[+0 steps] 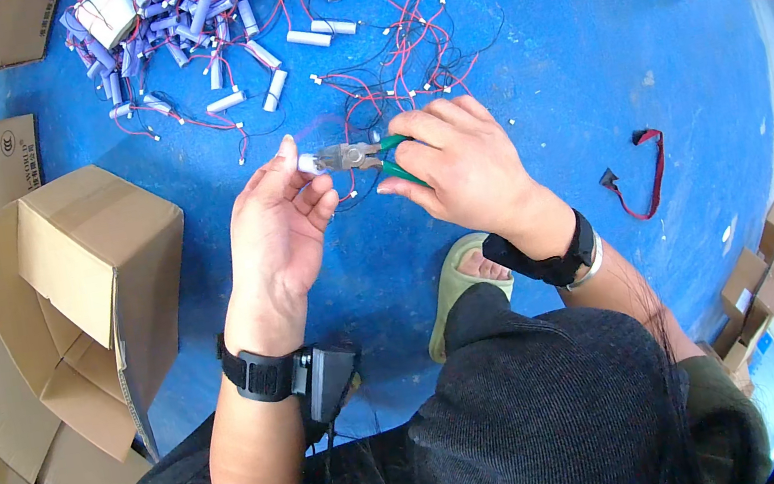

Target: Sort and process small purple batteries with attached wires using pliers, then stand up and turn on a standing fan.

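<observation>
Over the scuffed blue floor (586, 89), a small pale-purple cylinder (307, 164) is pinched between the left hand's (280, 223) thumb and fingers. Green-handled metal pliers (349, 156) are clasped in the curled right hand (471, 166) – nose right at the cylinder's end. Lead-pulling, apparently, is under way – steady pinching and a controlled tug seem called for.

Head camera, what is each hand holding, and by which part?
The right hand holds pliers by their green handles. The left hand grips a pale battery, hiding exactly where; one end shows at the pliers' tip.
</observation>
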`<state>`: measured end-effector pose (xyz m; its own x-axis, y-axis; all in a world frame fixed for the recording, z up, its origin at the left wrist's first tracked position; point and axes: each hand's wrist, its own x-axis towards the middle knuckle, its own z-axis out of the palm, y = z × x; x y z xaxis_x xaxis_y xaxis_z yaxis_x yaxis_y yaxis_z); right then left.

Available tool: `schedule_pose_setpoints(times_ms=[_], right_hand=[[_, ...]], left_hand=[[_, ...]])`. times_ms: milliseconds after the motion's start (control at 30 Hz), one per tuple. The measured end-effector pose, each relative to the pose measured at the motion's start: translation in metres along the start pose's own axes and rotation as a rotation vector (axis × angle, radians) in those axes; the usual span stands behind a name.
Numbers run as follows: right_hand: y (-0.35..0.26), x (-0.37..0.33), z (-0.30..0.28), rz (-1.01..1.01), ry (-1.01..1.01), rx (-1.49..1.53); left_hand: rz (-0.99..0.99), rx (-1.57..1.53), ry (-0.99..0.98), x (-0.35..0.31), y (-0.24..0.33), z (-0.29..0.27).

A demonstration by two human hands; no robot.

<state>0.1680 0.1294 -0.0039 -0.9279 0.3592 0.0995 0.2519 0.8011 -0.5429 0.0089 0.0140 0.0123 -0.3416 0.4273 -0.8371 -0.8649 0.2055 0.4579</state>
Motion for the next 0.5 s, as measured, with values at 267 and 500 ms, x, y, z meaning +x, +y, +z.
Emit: schedule_pose_setpoints(times_ms=[267,500], right_hand=[[-0.003,0.0,0.005,0.289,-0.137,0.375],[-0.005,0.0,0.022,0.164,0.14,-0.226]], left_hand=[[0.292,0.279,-0.204,-0.002,-0.003,-0.011],[0.782,1.603,0.383,0.02,-0.019,-0.003]])
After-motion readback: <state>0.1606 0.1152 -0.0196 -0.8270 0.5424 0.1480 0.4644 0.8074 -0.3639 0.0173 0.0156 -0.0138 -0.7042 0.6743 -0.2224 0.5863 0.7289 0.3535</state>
